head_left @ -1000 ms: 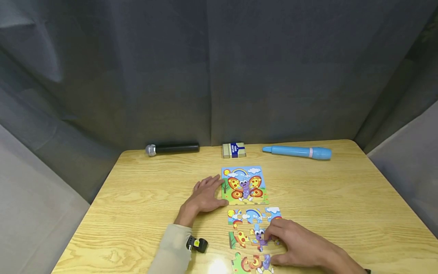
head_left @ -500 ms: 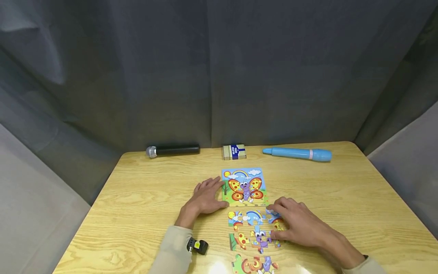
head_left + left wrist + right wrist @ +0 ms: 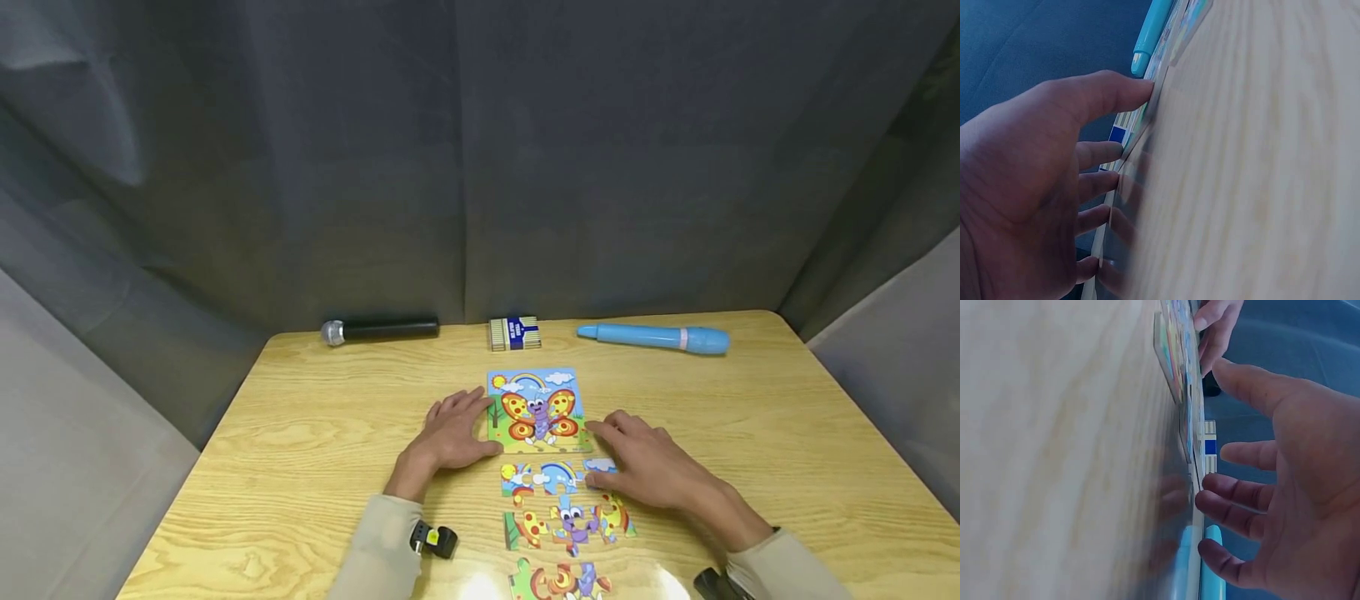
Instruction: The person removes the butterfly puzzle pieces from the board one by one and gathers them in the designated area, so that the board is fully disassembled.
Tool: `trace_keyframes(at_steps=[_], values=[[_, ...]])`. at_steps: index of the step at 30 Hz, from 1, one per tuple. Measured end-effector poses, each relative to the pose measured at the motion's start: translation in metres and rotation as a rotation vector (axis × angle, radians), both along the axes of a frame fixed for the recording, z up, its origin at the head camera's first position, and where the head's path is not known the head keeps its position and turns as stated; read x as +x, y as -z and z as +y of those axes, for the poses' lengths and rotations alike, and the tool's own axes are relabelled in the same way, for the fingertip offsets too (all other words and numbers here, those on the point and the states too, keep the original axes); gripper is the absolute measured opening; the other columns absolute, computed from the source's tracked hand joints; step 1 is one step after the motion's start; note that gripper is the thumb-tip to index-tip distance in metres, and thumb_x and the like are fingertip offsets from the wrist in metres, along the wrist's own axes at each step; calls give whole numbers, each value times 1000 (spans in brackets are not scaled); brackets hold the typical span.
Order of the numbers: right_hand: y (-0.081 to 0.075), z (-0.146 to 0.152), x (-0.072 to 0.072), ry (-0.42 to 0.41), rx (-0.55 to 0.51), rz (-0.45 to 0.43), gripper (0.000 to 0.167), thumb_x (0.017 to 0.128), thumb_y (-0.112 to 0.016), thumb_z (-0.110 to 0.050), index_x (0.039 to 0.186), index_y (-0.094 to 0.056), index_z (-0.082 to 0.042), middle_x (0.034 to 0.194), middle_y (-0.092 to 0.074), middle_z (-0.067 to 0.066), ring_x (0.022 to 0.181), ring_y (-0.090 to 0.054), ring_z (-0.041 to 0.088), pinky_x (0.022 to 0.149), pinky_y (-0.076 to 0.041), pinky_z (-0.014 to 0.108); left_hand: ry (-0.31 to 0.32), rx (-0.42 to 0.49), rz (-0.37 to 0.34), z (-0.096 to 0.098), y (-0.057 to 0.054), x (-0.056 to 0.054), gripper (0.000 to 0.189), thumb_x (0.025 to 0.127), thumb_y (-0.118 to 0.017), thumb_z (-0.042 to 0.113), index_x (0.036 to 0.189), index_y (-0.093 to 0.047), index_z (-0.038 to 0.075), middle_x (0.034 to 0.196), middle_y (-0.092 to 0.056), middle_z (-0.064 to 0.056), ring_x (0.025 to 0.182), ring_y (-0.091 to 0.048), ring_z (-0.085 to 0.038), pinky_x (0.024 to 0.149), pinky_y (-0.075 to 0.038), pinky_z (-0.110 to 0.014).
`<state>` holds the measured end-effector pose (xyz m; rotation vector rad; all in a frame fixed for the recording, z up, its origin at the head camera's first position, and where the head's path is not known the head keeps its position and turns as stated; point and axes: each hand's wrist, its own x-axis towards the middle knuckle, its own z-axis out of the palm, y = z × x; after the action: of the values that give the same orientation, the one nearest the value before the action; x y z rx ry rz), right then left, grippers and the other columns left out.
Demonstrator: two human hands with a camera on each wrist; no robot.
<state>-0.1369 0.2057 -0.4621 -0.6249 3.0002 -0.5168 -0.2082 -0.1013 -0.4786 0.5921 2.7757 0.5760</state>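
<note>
A square butterfly picture board (image 3: pixel 536 383) lies flat on the table. At its left edge my left hand (image 3: pixel 450 435) rests with fingers spread, the index finger and thumb touching the board's side. My right hand (image 3: pixel 656 465) hovers by the lower right corner, fingers loosely bent and holding nothing. Its thumb is over the cloud puzzle piece (image 3: pixel 598 467), partly hiding it. Loose butterfly puzzle pieces lie in rows below the board: a rainbow piece (image 3: pixel 558 475), a purple face piece (image 3: pixel 573 523), a yellow wing piece (image 3: pixel 615 518) and others. The bottom row runs out of the head view.
Along the table's back edge lie a black microphone (image 3: pixel 382 330), a pack of thin sticks with a blue band (image 3: pixel 515 333) and a light blue marker-shaped tube (image 3: pixel 652 337). Dark curtain (image 3: pixel 465 167) hangs behind the wooden table (image 3: pixel 322 433).
My right hand has moved up and away from the lower puzzle rows to the board's lower right corner, uncovering the yellow wing piece. The left hand has stayed put.
</note>
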Motion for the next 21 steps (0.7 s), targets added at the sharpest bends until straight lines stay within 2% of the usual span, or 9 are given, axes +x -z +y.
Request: trace_keyframes(at_steps=[9,21], values=[[1,-8,-15,19,35,-4,63,87,-66,-49,137,-54,-13,113,-56,-1,96,-52,14,69,-38,35,-1,-3,-1,-1,2,0,79,83,-64,55,150,-36,26,162,-22,1,150,-18,-27,120,-12,-55],[4,-22,-35,54,93,-15,49,87,-69,-41,127,-63,-14,103,-56,-1,85,-50,13,63,-34,32,5,-5,4,-1,0,0,79,83,-63,56,151,-35,25,162,-22,1,150,-18,-27,120,-11,-55]])
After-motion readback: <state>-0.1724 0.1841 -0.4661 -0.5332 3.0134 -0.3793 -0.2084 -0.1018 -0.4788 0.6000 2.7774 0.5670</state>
